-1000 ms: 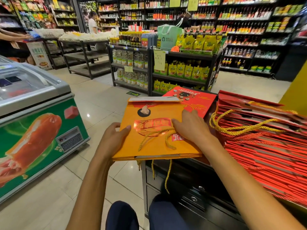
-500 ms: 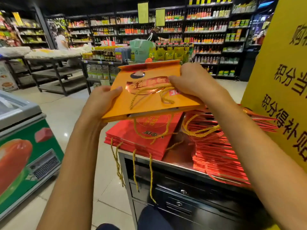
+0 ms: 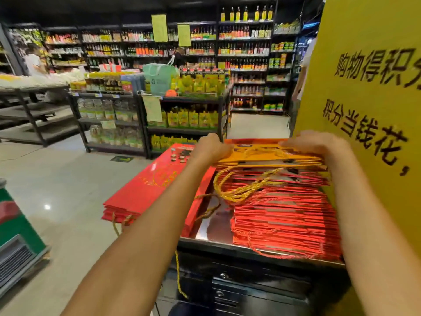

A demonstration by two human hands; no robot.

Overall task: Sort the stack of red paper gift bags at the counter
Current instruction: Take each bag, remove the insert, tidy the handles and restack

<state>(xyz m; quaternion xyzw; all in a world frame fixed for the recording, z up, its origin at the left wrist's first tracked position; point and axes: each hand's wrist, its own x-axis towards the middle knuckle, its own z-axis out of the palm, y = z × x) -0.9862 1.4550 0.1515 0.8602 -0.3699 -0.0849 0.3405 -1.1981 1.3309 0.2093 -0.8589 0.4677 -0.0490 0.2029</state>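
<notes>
In the head view, your left hand [image 3: 210, 148] sits just right of centre frame, fingers curled down over the left end of an orange gift bag [image 3: 268, 153]. Your right hand [image 3: 319, 144] is at centre right, fingers bent over the bag's right end, so both hands are clamped on that one bag, which lies flat on top of the tall stack of red gift bags [image 3: 284, 215]. That stack fills the lower right of the frame, its edges fanned and uneven, with yellow cord handles [image 3: 241, 190] spilling in loops from its left side.

To the left of it, a second, lower pile of red bags [image 3: 155, 185] lies flat with gold print on the top face. Its near left corner hangs past the edge of the surface [image 3: 211, 229], and a few cords dangle below it. A bare metallic strip of the surface shows between the two piles. Under the surface, dark drawers [image 3: 227, 286] with round locks fill the bottom centre.

A large yellow sign [image 3: 369, 92] with black Chinese characters stands along the right edge of the frame, just behind your right hand. In the upper half, store shelves [image 3: 182, 110] carry bottles and yellow packets. The corner of a green chest freezer [image 3: 16, 236] shows at lower left, and a person [image 3: 34, 62] stands at far upper left.
</notes>
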